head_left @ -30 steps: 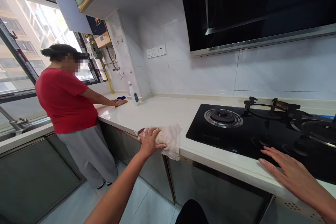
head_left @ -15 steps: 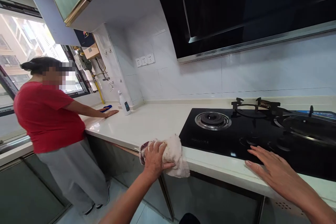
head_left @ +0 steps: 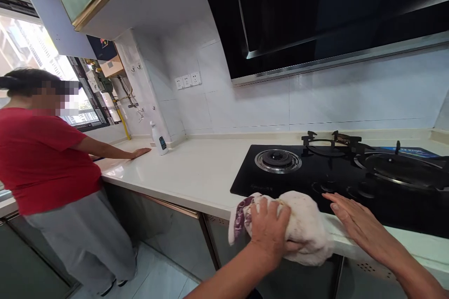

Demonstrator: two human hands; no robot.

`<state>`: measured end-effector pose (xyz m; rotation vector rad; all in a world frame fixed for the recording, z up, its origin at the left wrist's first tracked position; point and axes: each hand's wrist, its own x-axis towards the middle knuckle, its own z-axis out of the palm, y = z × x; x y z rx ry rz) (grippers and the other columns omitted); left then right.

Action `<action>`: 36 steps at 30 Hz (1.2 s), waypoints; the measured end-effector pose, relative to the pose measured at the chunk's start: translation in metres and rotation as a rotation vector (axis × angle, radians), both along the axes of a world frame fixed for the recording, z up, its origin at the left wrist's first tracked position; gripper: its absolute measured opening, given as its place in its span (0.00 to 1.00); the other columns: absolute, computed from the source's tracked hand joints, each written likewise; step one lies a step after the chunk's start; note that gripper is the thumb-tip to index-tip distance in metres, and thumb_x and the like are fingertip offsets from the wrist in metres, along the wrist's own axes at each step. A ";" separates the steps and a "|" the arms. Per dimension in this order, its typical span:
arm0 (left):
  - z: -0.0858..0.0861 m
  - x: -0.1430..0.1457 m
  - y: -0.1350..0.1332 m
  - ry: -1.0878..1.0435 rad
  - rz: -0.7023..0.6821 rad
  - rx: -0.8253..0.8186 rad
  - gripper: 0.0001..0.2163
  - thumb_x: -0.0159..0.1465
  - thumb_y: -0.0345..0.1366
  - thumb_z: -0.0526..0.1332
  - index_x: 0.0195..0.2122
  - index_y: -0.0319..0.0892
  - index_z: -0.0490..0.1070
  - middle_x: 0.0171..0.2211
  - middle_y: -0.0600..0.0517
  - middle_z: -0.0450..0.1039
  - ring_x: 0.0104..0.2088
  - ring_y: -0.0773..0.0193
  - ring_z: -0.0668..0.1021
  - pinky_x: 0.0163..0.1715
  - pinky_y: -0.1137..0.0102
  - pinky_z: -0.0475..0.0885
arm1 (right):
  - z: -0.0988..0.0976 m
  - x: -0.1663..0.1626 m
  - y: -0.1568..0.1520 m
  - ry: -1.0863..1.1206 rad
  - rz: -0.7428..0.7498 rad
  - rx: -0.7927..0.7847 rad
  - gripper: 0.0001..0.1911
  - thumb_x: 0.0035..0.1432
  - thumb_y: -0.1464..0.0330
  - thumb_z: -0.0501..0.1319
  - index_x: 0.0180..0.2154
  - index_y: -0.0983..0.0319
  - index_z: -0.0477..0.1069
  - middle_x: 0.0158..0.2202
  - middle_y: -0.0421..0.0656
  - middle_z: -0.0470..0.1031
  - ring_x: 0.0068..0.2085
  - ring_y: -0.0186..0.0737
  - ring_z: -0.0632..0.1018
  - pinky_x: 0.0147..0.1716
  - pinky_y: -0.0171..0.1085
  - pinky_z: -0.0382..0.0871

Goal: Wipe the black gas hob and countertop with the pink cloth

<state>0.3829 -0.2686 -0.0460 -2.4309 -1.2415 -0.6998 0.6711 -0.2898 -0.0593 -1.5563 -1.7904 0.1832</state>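
The left hand [head_left: 268, 231] clutches a crumpled cloth towel [head_left: 301, 229] on the front edge of the counter [head_left: 182, 182], while the right hand [head_left: 365, 229] lies open, fingers spread, beside the black gas hob [head_left: 280, 182]

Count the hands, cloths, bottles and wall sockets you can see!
Hands: 3 (left hand, right hand, co-worker's hand)
Cloths: 1 (cloth)
Bottles: 1 (white bottle)
Wall sockets: 3 (wall sockets)
Total: 8
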 end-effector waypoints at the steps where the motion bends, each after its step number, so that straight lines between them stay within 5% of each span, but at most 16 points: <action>1: 0.007 0.015 -0.003 0.021 -0.031 -0.041 0.43 0.47 0.69 0.72 0.60 0.50 0.70 0.56 0.42 0.73 0.56 0.36 0.71 0.53 0.40 0.67 | 0.003 0.001 0.000 0.031 0.008 0.008 0.33 0.70 0.44 0.46 0.63 0.54 0.69 0.67 0.45 0.70 0.69 0.52 0.67 0.71 0.60 0.55; 6: 0.022 0.078 -0.015 0.088 -0.174 -0.144 0.41 0.54 0.68 0.67 0.61 0.45 0.69 0.57 0.38 0.71 0.59 0.34 0.69 0.56 0.37 0.65 | 0.021 -0.007 -0.006 0.146 -0.005 0.176 0.27 0.71 0.48 0.47 0.57 0.54 0.74 0.64 0.46 0.73 0.65 0.50 0.72 0.67 0.55 0.63; 10: 0.023 0.090 -0.019 0.034 -0.278 -0.214 0.45 0.54 0.63 0.71 0.66 0.41 0.64 0.60 0.37 0.69 0.61 0.36 0.68 0.62 0.38 0.61 | 0.028 -0.031 -0.021 -0.085 -0.009 0.232 0.24 0.72 0.51 0.48 0.57 0.51 0.74 0.62 0.43 0.75 0.63 0.51 0.73 0.63 0.58 0.63; 16: 0.042 0.014 -0.007 -0.133 -0.470 -0.283 0.44 0.58 0.54 0.74 0.69 0.45 0.58 0.70 0.39 0.61 0.68 0.46 0.67 0.63 0.53 0.65 | 0.027 -0.053 -0.030 -0.423 -0.027 0.176 0.28 0.71 0.51 0.51 0.67 0.50 0.65 0.61 0.45 0.76 0.59 0.52 0.74 0.56 0.55 0.65; 23: 0.060 -0.084 0.055 -0.317 -0.104 -0.239 0.16 0.69 0.46 0.65 0.54 0.47 0.73 0.52 0.48 0.79 0.53 0.54 0.80 0.58 0.56 0.68 | 0.055 -0.131 -0.004 -0.518 0.068 0.119 0.27 0.67 0.51 0.59 0.64 0.49 0.68 0.61 0.47 0.73 0.57 0.57 0.72 0.54 0.57 0.62; 29: 0.056 -0.106 0.092 -0.466 -0.118 -0.347 0.12 0.70 0.45 0.60 0.45 0.45 0.77 0.46 0.48 0.79 0.50 0.56 0.79 0.54 0.61 0.73 | 0.074 -0.188 0.033 -0.425 0.178 0.063 0.20 0.66 0.50 0.59 0.50 0.56 0.73 0.56 0.49 0.73 0.53 0.54 0.70 0.52 0.54 0.62; 33: 0.053 -0.112 0.098 -0.580 -0.111 -0.456 0.14 0.69 0.46 0.59 0.48 0.45 0.78 0.49 0.47 0.79 0.52 0.57 0.79 0.56 0.61 0.74 | 0.075 -0.174 0.033 -0.390 0.216 0.074 0.14 0.66 0.54 0.60 0.45 0.57 0.72 0.49 0.46 0.74 0.50 0.50 0.70 0.50 0.50 0.62; 36: 0.054 -0.118 0.100 -0.473 -0.138 -0.479 0.15 0.67 0.47 0.63 0.49 0.45 0.79 0.54 0.46 0.77 0.57 0.55 0.77 0.60 0.59 0.72 | 0.074 -0.148 0.024 -0.359 0.210 0.045 0.13 0.65 0.56 0.61 0.41 0.58 0.73 0.47 0.44 0.74 0.49 0.47 0.71 0.51 0.49 0.62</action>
